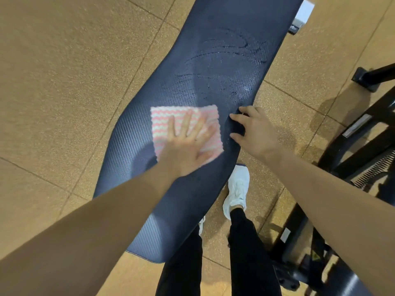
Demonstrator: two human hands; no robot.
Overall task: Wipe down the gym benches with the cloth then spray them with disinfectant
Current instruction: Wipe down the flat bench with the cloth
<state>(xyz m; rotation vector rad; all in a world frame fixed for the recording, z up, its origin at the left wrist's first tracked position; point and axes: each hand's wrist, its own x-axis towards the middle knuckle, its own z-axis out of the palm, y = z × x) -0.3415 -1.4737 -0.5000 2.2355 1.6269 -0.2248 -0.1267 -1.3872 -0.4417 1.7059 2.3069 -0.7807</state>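
Note:
A long dark blue padded gym bench (pixel 213 67) runs from bottom centre to top right. Wet streaks shine on its upper half. A pink and white zigzag cloth (pixel 164 118) lies flat on the pad's middle. My left hand (pixel 188 146) presses on the cloth with fingers spread. My right hand (pixel 254 131) rests on the bench's right edge, fingers curled over the side. No spray bottle is in view.
Tan speckled rubber floor tiles (pixel 64 82) surround the bench. Black machine frames (pixel 363 142) stand at the right. My white shoes (pixel 237 189) and black trousers are beside the bench's right edge. A white bench foot (pixel 303 11) shows at the top.

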